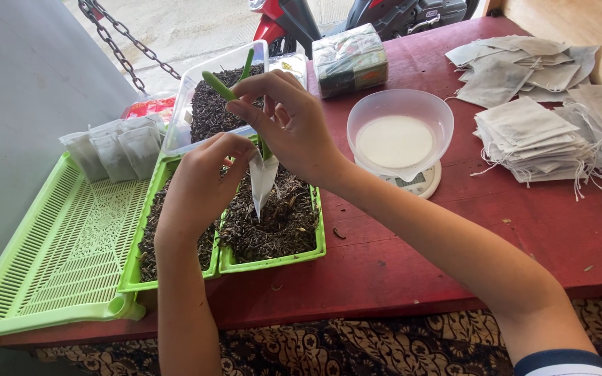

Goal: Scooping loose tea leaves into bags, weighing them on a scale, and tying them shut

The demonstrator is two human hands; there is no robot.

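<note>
Hanging point-down between both hands, a small white paper filter bag point(262, 182) sits directly above the right-hand green tray of loose dried tea leaves point(273, 226), its long axis close to vertical and its open mouth turned up toward the fingers. The left hand point(200, 184) pinches the bag's upper edge from the near-left side, fingers curled shut on the paper. The right hand point(290, 125) closes from above and the far right, gripping a green plastic scoop point(226, 89) whose handle slants up and away to the left while its working end dips toward the bag's mouth; the scoop's bowl is hidden behind the fingers. Both hands meet at the bag, the right one uppermost. A clear plastic tub of more tea leaves point(212, 104) stands just behind. To the left, filled bags point(113, 150) rest on an empty green slotted tray point(64, 251). To the right, a white bowl on a small kitchen scale point(398, 136) stands on the red table point(454, 237), with stacks of empty filter bags point(538, 132) beyond.
</note>
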